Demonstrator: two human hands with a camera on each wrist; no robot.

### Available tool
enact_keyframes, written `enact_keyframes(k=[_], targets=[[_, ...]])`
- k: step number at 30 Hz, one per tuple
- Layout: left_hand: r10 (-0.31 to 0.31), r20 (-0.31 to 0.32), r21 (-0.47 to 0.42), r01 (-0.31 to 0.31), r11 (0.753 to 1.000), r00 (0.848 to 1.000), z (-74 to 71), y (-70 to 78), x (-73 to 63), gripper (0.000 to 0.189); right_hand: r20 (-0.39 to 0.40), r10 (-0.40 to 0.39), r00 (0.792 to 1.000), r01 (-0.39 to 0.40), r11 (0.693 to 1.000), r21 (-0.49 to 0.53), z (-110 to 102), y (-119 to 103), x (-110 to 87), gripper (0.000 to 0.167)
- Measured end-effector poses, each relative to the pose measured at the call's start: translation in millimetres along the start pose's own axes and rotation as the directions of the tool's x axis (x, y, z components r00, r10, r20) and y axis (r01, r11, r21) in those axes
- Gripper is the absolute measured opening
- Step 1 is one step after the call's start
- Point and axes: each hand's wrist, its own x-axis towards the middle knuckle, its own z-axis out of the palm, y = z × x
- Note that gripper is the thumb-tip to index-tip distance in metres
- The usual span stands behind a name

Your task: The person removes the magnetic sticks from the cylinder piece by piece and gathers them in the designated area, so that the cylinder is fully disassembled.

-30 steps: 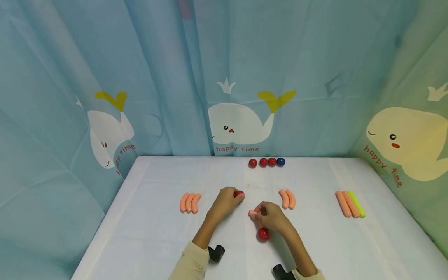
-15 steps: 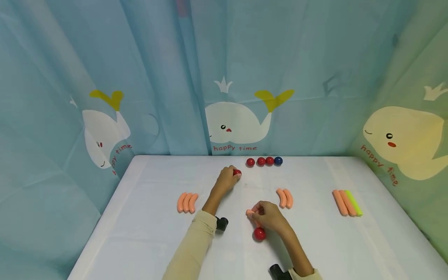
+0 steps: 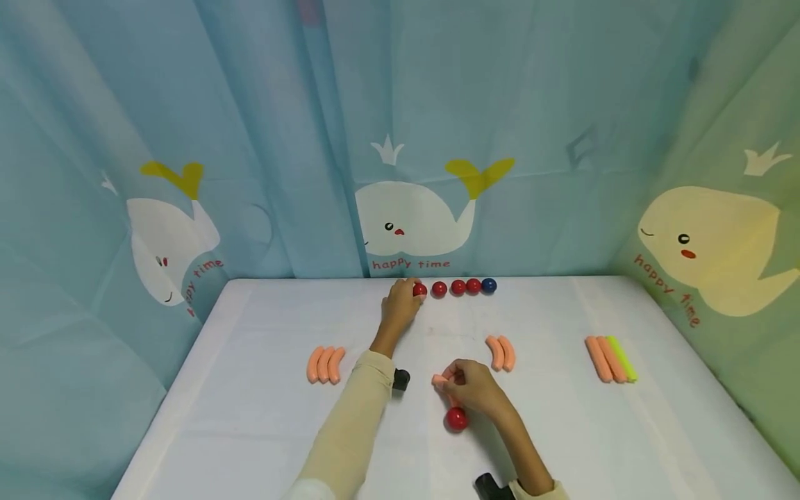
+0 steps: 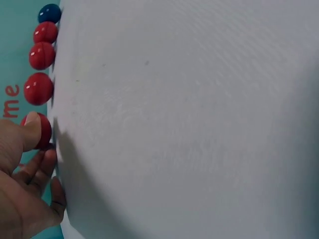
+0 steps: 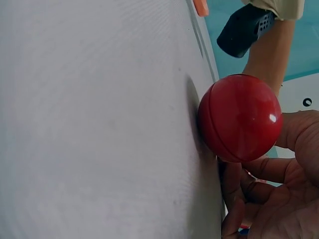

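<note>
At the far edge of the table, my left hand [image 3: 401, 301] holds a red ball [image 4: 44, 132], its thumb lying across the ball in the left wrist view. To the right of it stand another red ball [image 3: 439, 289], two touching red balls [image 3: 465, 286] and a blue ball [image 3: 489, 285]. Nearer the middle, my right hand [image 3: 476, 387] pinches an orange-pink stick [image 3: 439, 380], mostly covered by the fingers. A red ball [image 3: 456, 419] lies at the stick's near end; whether they are joined cannot be told. In the right wrist view this ball hides part of the hand.
Three curved orange-pink sticks [image 3: 323, 364] lie on the left, and two more curved sticks [image 3: 501, 353] lie right of centre. Further right are two straight orange-pink sticks [image 3: 605, 360] beside a green stick [image 3: 621, 359]. A blue curtain [image 3: 300, 139] borders the white table [image 3: 250, 430].
My left hand has carried its red ball away from the table's middle to the far edge, beside the row of balls. The right hand keeps its grip on the stick, nearly still.
</note>
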Motion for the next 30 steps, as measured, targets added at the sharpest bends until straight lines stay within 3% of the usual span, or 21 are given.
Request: enact_keyframes(k=[6,16,30], targets=[[0.012,-0.026,0.002,-0.012,1.000,1.000,2.8,2.7,6.3,0.038,-0.004,-0.011,1.000,0.011,1.000,0.007,-1.1,-2.2,-1.4,0.017],[0.027,-0.004,0.027,-0.026,0.999,1.000,4.6,4.2,12.3,0.042,0.011,-0.002,1.000,0.002,1.000,0.007,-1.3,-1.4,0.0,0.017],[0.030,0.009,-0.009,-0.030,1.000,1.000,2.0,2.1,12.5,0.048,0.015,-0.009,1.000,0.009,1.000,0.015,-2.5,-1.7,0.0,0.016]])
